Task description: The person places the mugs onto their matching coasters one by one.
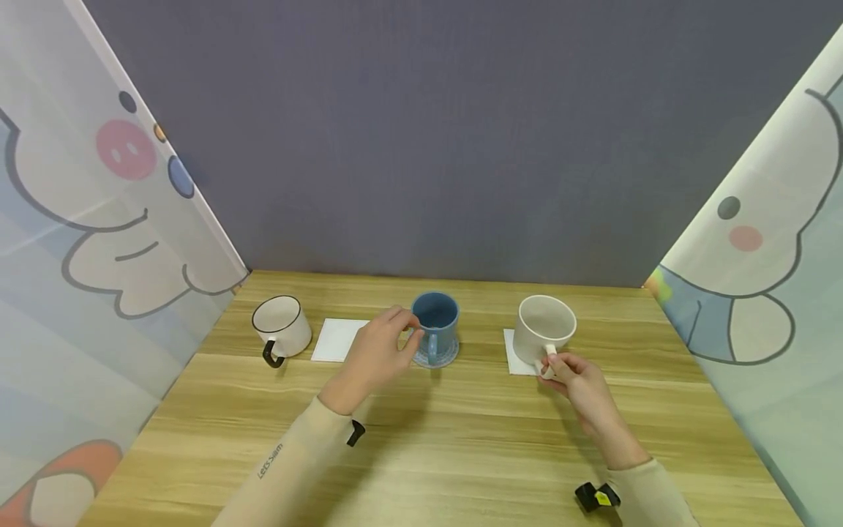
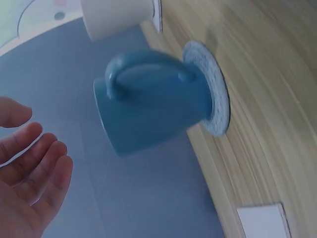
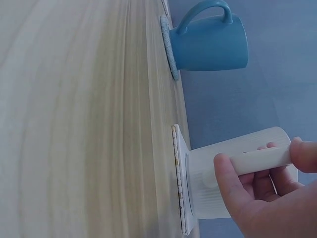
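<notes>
At the right of the table my right hand (image 1: 582, 388) grips the handle of a cream-white mug (image 3: 218, 198), thumb on one side and fingers on the other. The mug stands upright on a square white coaster (image 3: 183, 193). My left hand (image 1: 382, 351) hovers just left of a blue mug (image 1: 445, 338), fingers loosely bent and holding nothing. In the left wrist view its fingertips are apart from the blue mug's rim. The blue mug sits on a round grey-blue coaster (image 2: 215, 87), its handle facing me.
At the left stands a white mug (image 1: 290, 337) with a dark rim and black handle, directly on the wooden table (image 1: 461, 454). Beside it lies a bare square white coaster (image 1: 334, 340). A dark grey panel (image 1: 448, 146) rises behind the table, with cartoon-printed sheets at both sides.
</notes>
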`<state>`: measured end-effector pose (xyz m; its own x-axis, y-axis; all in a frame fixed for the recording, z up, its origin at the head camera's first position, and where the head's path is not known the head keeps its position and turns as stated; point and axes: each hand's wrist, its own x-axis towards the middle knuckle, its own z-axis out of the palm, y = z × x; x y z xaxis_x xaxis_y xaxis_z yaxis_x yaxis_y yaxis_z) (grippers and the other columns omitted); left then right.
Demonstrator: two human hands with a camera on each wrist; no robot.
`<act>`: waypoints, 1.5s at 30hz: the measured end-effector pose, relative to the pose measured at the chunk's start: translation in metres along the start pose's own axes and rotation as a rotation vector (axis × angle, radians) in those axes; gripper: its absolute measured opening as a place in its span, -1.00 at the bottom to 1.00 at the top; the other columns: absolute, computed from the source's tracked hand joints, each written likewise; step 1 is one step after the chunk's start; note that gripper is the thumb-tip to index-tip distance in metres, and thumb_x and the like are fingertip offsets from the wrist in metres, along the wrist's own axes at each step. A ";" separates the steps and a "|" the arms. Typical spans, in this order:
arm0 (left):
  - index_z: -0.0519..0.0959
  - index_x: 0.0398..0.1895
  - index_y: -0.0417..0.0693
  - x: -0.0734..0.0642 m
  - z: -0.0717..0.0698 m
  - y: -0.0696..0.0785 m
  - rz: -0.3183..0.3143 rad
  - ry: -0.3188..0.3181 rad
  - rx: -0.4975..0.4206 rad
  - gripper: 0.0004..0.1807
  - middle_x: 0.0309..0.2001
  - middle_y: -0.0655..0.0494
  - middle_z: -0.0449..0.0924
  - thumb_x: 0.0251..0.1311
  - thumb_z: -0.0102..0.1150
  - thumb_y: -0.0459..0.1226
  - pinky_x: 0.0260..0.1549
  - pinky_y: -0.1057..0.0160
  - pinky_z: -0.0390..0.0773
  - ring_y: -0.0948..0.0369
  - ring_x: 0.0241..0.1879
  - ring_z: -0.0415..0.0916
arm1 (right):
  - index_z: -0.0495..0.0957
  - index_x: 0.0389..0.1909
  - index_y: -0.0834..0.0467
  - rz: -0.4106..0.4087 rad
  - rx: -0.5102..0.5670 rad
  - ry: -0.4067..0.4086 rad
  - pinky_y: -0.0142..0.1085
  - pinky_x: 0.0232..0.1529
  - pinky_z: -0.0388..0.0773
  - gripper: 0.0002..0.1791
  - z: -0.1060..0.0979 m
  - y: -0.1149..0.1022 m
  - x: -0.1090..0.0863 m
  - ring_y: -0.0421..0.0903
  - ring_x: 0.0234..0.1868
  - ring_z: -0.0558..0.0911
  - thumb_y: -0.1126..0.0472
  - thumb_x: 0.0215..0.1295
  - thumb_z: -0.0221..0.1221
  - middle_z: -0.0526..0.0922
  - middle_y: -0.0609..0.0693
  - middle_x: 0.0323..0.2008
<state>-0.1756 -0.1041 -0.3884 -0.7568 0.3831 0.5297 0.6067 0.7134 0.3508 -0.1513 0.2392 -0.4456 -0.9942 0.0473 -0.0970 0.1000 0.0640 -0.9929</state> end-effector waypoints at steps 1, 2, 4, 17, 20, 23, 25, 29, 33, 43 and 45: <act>0.66 -0.23 -0.09 -0.001 -0.002 -0.003 -0.014 0.011 -0.012 -0.96 -0.24 0.12 0.63 0.30 0.31 -0.32 -0.46 0.25 0.57 0.19 -0.34 0.54 | 0.44 -0.01 0.61 0.001 0.003 0.000 -0.16 0.08 0.65 -0.60 0.000 0.000 0.000 -0.07 -0.04 0.61 0.24 0.61 0.00 0.51 0.13 -0.08; 0.66 -0.23 -0.09 -0.002 -0.004 -0.005 -0.029 0.021 -0.023 -0.95 -0.23 0.12 0.63 0.29 0.31 -0.33 -0.41 0.22 0.59 0.16 -0.31 0.58 | 0.45 -0.01 0.60 0.001 0.004 0.000 -0.17 0.08 0.65 -0.61 0.000 0.000 0.000 -0.08 -0.05 0.61 0.24 0.60 0.00 0.51 0.14 -0.08; 0.66 -0.22 -0.09 -0.004 -0.008 -0.010 -0.057 0.035 -0.028 -0.94 -0.22 0.13 0.64 0.28 0.32 -0.32 -0.35 0.16 0.62 0.12 -0.26 0.61 | 0.47 -0.03 0.59 0.000 0.007 0.000 -0.18 0.06 0.66 -0.62 0.000 0.000 -0.001 -0.08 -0.06 0.62 0.24 0.60 0.01 0.52 0.15 -0.08; 0.65 -0.24 -0.10 -0.016 -0.033 -0.037 -0.134 0.064 0.009 -0.93 -0.29 0.09 0.60 0.31 0.29 -0.28 -0.35 0.13 0.58 0.10 -0.31 0.56 | 0.47 -0.03 0.57 0.003 -0.004 0.001 -0.17 0.07 0.65 -0.63 -0.001 0.002 0.000 -0.06 -0.04 0.61 0.25 0.61 -0.02 0.51 0.18 -0.04; 0.65 -0.24 -0.11 -0.018 -0.041 -0.043 -0.156 0.074 0.013 -0.93 -0.31 0.09 0.60 0.32 0.27 -0.28 -0.33 0.12 0.59 0.08 -0.29 0.57 | 0.47 -0.03 0.57 0.004 -0.009 0.001 -0.17 0.08 0.65 -0.63 -0.001 0.002 0.000 -0.08 -0.04 0.62 0.24 0.62 -0.02 0.50 0.23 -0.01; 0.65 -0.26 -0.12 -0.021 -0.049 -0.050 -0.177 0.091 0.007 -0.95 -0.31 0.07 0.61 0.32 0.26 -0.31 -0.30 0.11 0.60 0.07 -0.29 0.57 | 0.46 -0.02 0.57 0.002 -0.021 0.001 -0.17 0.09 0.64 -0.61 -0.001 0.002 0.000 -0.08 -0.04 0.62 0.22 0.62 -0.02 0.49 0.26 0.00; 0.65 -0.27 -0.15 -0.024 -0.053 -0.055 -0.191 0.106 0.001 -0.95 -0.31 0.04 0.62 0.31 0.25 -0.34 -0.29 0.10 0.60 0.05 -0.28 0.57 | 0.46 -0.01 0.57 0.000 -0.026 0.000 -0.18 0.09 0.64 -0.61 -0.001 0.002 -0.001 -0.08 -0.04 0.62 0.22 0.62 -0.03 0.49 0.26 0.01; 0.64 -0.26 -0.18 -0.031 -0.061 -0.063 -0.231 0.134 -0.012 -0.95 -0.30 0.00 0.62 0.32 0.26 -0.35 -0.28 0.08 0.60 0.05 -0.28 0.57 | 0.46 -0.01 0.57 -0.003 -0.027 -0.004 -0.18 0.09 0.64 -0.60 -0.001 0.001 -0.001 -0.07 -0.03 0.62 0.21 0.62 -0.02 0.48 0.26 0.00; 0.64 -0.25 -0.20 -0.037 -0.067 -0.073 -0.253 0.180 -0.038 -0.96 -0.27 -0.02 0.63 0.33 0.24 -0.37 -0.29 0.03 0.60 0.07 -0.28 0.57 | 0.46 -0.01 0.57 -0.006 -0.023 -0.005 -0.17 0.09 0.64 -0.61 -0.001 0.001 0.000 -0.07 -0.03 0.63 0.22 0.62 -0.02 0.49 0.26 0.01; 0.65 -0.26 -0.29 -0.053 -0.076 -0.101 -0.265 0.345 -0.040 -0.95 -0.32 -0.09 0.65 0.31 0.23 -0.44 -0.38 0.36 0.57 0.06 -0.35 0.58 | 0.45 -0.02 0.60 -0.007 -0.016 -0.008 -0.18 0.08 0.65 -0.59 -0.001 0.002 0.000 -0.06 -0.03 0.62 0.22 0.62 -0.01 0.51 0.17 -0.02; 0.65 -0.26 -0.30 -0.057 -0.076 -0.106 -0.302 0.379 -0.065 -0.94 -0.32 -0.09 0.65 0.33 0.22 -0.44 -0.36 0.50 0.49 0.10 -0.36 0.56 | 0.44 -0.02 0.60 -0.010 -0.018 -0.012 -0.17 0.09 0.65 -0.58 -0.002 0.002 0.000 -0.06 -0.02 0.62 0.21 0.62 -0.01 0.50 0.17 -0.01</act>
<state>-0.1779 -0.2464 -0.3972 -0.7668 -0.0845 0.6363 0.3966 0.7170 0.5732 -0.1508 0.2408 -0.4472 -0.9955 0.0345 -0.0880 0.0906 0.0827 -0.9924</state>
